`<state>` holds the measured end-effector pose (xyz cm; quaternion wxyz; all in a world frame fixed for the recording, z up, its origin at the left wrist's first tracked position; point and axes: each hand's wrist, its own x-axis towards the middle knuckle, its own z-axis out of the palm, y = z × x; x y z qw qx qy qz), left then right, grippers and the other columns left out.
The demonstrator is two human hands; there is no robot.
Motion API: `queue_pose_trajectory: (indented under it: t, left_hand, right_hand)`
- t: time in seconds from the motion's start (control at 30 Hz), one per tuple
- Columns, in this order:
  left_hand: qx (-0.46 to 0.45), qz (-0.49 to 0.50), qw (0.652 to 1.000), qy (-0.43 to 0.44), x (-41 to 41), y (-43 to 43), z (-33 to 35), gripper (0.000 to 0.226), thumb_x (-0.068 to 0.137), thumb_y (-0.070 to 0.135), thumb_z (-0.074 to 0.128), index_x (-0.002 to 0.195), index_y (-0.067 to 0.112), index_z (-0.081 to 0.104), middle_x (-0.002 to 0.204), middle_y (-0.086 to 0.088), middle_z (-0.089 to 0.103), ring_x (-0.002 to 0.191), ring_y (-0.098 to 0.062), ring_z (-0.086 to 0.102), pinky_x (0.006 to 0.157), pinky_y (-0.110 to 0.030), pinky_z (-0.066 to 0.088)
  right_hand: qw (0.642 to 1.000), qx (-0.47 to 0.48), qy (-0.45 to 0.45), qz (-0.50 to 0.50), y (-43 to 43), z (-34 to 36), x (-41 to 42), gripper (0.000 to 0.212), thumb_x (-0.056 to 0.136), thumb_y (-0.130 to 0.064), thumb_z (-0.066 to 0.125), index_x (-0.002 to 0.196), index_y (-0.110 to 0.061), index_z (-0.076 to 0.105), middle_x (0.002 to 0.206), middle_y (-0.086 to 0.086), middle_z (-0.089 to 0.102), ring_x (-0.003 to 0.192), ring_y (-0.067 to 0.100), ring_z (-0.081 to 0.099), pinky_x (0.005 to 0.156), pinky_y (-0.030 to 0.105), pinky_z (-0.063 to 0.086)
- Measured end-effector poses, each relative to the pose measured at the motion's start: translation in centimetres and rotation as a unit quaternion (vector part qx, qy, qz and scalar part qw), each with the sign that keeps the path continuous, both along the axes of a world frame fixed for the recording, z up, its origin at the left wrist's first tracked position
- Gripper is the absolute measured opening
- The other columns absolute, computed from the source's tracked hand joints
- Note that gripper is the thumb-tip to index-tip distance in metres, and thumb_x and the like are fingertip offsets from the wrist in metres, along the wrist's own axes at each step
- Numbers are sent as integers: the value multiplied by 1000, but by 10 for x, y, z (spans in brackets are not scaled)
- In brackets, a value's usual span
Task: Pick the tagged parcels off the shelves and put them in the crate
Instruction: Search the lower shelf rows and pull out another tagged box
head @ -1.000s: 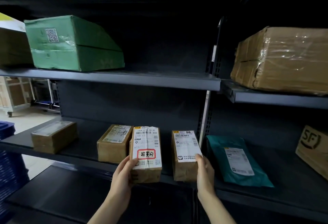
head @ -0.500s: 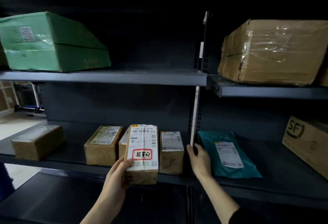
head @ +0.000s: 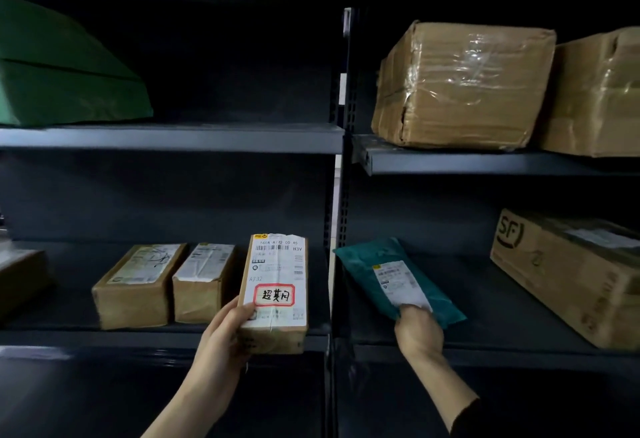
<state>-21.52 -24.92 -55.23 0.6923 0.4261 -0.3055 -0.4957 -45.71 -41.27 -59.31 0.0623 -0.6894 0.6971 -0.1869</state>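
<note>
The left hand [head: 225, 333] grips one red-tagged parcel [head: 275, 293] off the shelf, the right hand [head: 419, 332] pinches a teal mailer [head: 398, 278], and no crate is visible, so crating remains.

Left hand [head: 225, 335] raised, fingers [head: 246, 309] curled in a grip, right hand [head: 419, 332] reaching forward, fingers pinching

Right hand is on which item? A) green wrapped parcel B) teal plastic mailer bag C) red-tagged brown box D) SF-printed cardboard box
B: the right hand closes on the near end of the teal plastic mailer bag on the right bay's lower shelf; the left hand holds the red-tagged brown box.
</note>
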Motion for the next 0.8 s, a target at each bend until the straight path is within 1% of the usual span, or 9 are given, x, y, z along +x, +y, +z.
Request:
queue_pose_trajectory:
  t: [0.07,0.1,0.17,0.23,0.33,0.4,0.6,0.67,0.8]
  left_hand:
    - [-1,-4,1000,-5,-6,-2,-2,48,69,29,62,114,13,63,103,-10,74,85,-18,73,66,-29,53]
    - [1,-6,1000,-7,-10,-3,-2,48,69,29,62,115,13,62,104,-11,74,86,-19,73,69,-31,51]
    - [0,-12,1000,-10,-19,-5,-3,48,70,28,61,115,12,62,102,-11,74,86,-19,73,69,-31,51]
    - [-2,-15,1000,-13,-27,-7,-3,49,70,26,60,116,11,61,101,-10,75,85,-19,73,70,-32,51]
    - [-1,-20,1000,-21,-37,-9,-3,49,69,25,60,115,10,61,100,-10,75,85,-19,73,71,-33,50]
    - [1,-18,1000,-23,-39,-11,-2,50,68,25,61,116,10,61,100,-10,75,85,-20,72,71,-33,50]
    - [1,-19,1000,-25,-32,-14,0,47,69,25,61,114,11,62,101,-11,74,90,-22,72,74,-35,50]
    - [-1,-19,999,-26,-29,-16,0,46,70,25,60,114,11,62,103,-12,74,91,-23,72,77,-37,50]
    - [-9,-24,999,-26,-21,-22,-2,45,73,24,58,115,10,63,107,-15,72,93,-26,71,78,-40,51]
  right_hand:
    - [1000,-15,0,8,4,3,-2,27,92,-9,40,105,-11,63,107,8,66,96,25,63,71,27,46]
    - [999,-27,10,16,8,3,-2,26,92,-9,40,103,-10,63,105,8,67,94,24,63,68,26,44]
    - [998,-43,39,38,19,2,2,25,92,-10,40,101,-10,64,102,7,68,91,24,64,64,26,41]
    - [995,-52,58,61,30,-3,9,26,93,-12,41,101,-10,65,100,6,69,90,22,65,63,27,41]
    - [993,-60,67,80,42,-9,15,28,93,-11,40,104,-10,66,102,8,69,93,22,64,70,29,48]
    - [993,-62,64,81,43,-11,15,28,94,-9,39,105,-9,65,103,8,69,93,22,64,72,29,49]
    - [996,-49,59,47,19,-6,4,27,92,-5,40,97,-8,67,100,6,69,90,20,63,62,24,40]
    - [996,-40,70,25,7,-2,-5,27,92,-4,40,99,-7,66,103,7,68,94,20,62,66,25,44]
    - [994,-21,107,-9,-9,-2,-23,31,92,-5,39,108,-8,65,110,9,65,102,22,60,78,29,51]
